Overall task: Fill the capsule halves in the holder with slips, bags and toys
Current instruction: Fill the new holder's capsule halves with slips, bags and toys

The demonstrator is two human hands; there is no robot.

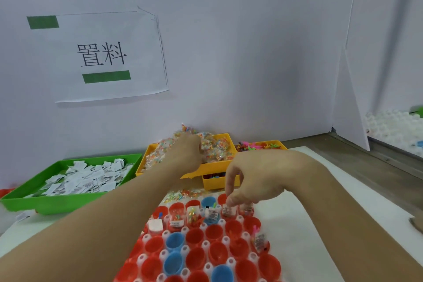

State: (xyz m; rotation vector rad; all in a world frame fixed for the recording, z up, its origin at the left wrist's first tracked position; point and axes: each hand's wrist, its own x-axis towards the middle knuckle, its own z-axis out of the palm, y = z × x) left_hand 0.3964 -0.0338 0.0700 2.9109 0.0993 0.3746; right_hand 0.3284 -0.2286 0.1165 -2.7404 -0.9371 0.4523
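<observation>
The white holder [225, 239] in front of me carries several red and blue capsule halves [175, 241]. Those in its far rows hold slips, bags and small toys. My left hand [188, 152] reaches into the yellow tray [212, 167] of clear bags with coloured bits [217, 147], its fingers curled into the pile. My right hand [248, 182] hangs over the holder's far row. Its fingertips point down and come together on a printed packet [227, 210] standing in a red half.
A green tray [45, 204] of white paper slips [87, 178] sits at the left. Behind the right hand are a small yellow bin [217, 184] and a yellow tray of coloured toys [261, 145]. Loose bags [183, 193] lie by the holder's far edge. A white wall stands close behind.
</observation>
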